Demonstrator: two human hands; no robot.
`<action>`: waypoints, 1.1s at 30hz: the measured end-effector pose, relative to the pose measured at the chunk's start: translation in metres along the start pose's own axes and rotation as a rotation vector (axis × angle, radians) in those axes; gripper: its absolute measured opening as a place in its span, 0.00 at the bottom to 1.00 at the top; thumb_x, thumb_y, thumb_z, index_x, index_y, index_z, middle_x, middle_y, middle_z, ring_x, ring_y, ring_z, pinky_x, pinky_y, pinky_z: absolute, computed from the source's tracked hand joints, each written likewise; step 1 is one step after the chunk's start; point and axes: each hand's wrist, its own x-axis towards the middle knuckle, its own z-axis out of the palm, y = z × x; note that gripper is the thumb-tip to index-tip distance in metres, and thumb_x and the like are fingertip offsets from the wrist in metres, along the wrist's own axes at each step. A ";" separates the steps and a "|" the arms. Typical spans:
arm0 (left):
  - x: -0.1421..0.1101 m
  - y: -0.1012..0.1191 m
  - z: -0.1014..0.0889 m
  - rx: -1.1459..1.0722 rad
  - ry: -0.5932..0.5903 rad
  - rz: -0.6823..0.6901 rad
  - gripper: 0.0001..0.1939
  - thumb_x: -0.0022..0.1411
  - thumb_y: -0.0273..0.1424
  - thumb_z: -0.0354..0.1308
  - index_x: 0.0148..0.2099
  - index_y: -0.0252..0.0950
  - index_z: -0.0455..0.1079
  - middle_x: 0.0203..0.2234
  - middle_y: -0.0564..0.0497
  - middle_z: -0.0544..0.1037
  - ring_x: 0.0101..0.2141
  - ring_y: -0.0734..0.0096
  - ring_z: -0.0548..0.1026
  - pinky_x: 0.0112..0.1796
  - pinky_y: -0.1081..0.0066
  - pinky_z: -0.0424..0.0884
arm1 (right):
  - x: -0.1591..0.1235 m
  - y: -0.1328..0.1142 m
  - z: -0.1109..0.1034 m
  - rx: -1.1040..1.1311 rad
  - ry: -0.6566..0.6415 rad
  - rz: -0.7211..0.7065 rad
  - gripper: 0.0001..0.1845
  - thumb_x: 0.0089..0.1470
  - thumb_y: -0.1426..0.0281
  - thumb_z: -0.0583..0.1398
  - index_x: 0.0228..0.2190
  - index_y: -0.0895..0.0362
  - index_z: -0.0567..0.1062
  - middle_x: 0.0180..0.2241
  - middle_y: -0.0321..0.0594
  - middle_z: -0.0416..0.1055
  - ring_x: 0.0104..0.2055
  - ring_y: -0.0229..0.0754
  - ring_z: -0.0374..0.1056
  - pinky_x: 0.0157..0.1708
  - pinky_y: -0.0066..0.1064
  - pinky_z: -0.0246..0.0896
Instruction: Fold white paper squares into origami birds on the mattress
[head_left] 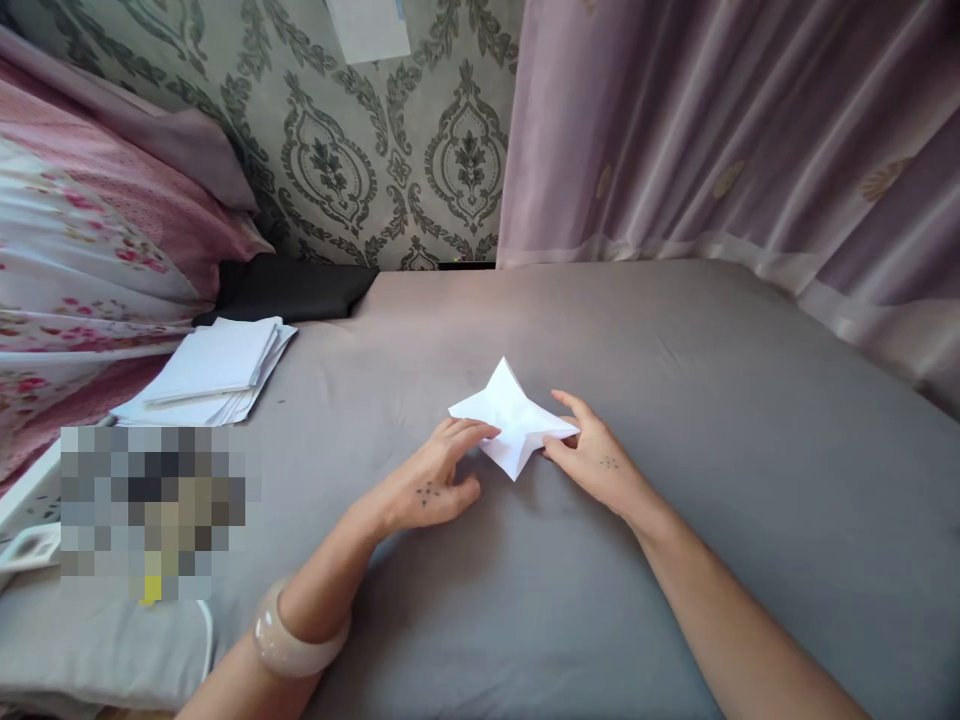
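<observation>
A white folded-paper star [506, 405] with several points is held just above the grey bed sheet [420, 640]. My right hand [596, 455] pinches its right point between the thumb and the fingers, with the index finger raised. My left hand [431, 475] reaches over the star's lower left side, and its index fingertip touches the paper. The left thumb stays apart from the paper, below the index finger. Partly hidden by the left hand is the star's left point.
A stack of white paper [217, 365] lies at the left, near a folded black item [292, 288]. Below the stack are a blurred-out patch [161, 515] and a white cable [207, 640]. Purple curtains [675, 130] hang at the right, beside a patterned wall [397, 130].
</observation>
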 end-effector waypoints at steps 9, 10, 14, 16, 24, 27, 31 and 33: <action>0.004 -0.005 0.016 0.599 0.138 0.113 0.18 0.67 0.23 0.46 0.54 0.43 0.67 0.52 0.49 0.75 0.55 0.54 0.63 0.52 0.51 0.54 | 0.015 0.013 0.005 0.250 -0.056 -0.118 0.32 0.52 0.73 0.57 0.59 0.56 0.58 0.41 0.44 0.77 0.41 0.41 0.74 0.45 0.38 0.68; 0.005 -0.003 0.019 0.635 0.127 0.145 0.17 0.68 0.23 0.46 0.54 0.42 0.67 0.51 0.49 0.75 0.56 0.55 0.63 0.52 0.52 0.53 | 0.018 0.012 0.007 0.305 -0.084 -0.128 0.32 0.52 0.73 0.57 0.58 0.57 0.58 0.40 0.43 0.77 0.42 0.40 0.74 0.47 0.38 0.68; 0.013 0.009 0.028 0.745 0.010 0.193 0.15 0.70 0.24 0.43 0.53 0.37 0.66 0.49 0.47 0.76 0.53 0.59 0.67 0.52 0.57 0.56 | 0.023 0.008 0.010 0.328 -0.019 -0.201 0.28 0.51 0.74 0.56 0.54 0.57 0.60 0.47 0.47 0.74 0.47 0.39 0.72 0.49 0.36 0.66; 0.017 0.014 0.032 0.776 -0.073 0.144 0.15 0.69 0.23 0.44 0.55 0.34 0.65 0.49 0.44 0.75 0.47 0.62 0.71 0.47 0.61 0.62 | 0.018 0.004 0.007 0.174 0.174 -0.275 0.23 0.50 0.76 0.55 0.50 0.57 0.65 0.48 0.47 0.72 0.47 0.40 0.71 0.46 0.35 0.67; 0.034 0.034 0.036 0.797 -0.165 -0.018 0.17 0.67 0.24 0.45 0.56 0.30 0.63 0.46 0.40 0.73 0.39 0.57 0.72 0.35 0.61 0.67 | -0.035 -0.015 0.000 -0.585 -0.008 -0.442 0.14 0.55 0.76 0.52 0.34 0.52 0.77 0.33 0.37 0.70 0.31 0.36 0.66 0.30 0.28 0.59; 0.035 0.036 0.035 0.795 -0.156 -0.015 0.15 0.66 0.24 0.46 0.54 0.29 0.65 0.45 0.39 0.72 0.39 0.56 0.71 0.36 0.61 0.67 | -0.039 -0.012 0.002 -0.789 -0.019 -0.419 0.14 0.55 0.76 0.52 0.37 0.53 0.76 0.34 0.38 0.68 0.33 0.37 0.65 0.30 0.29 0.56; 0.030 0.036 0.035 0.753 -0.165 0.066 0.11 0.67 0.23 0.46 0.45 0.32 0.69 0.40 0.43 0.73 0.38 0.59 0.71 0.37 0.62 0.67 | -0.038 -0.005 -0.003 -0.874 -0.031 -0.413 0.14 0.55 0.75 0.52 0.37 0.52 0.76 0.32 0.37 0.66 0.31 0.37 0.64 0.27 0.30 0.52; 0.026 0.037 0.036 0.722 -0.181 0.088 0.10 0.67 0.23 0.46 0.41 0.34 0.69 0.35 0.46 0.73 0.36 0.61 0.71 0.36 0.63 0.67 | -0.038 -0.001 -0.008 -0.849 -0.050 -0.423 0.15 0.55 0.75 0.52 0.38 0.51 0.76 0.32 0.36 0.66 0.32 0.37 0.64 0.28 0.30 0.54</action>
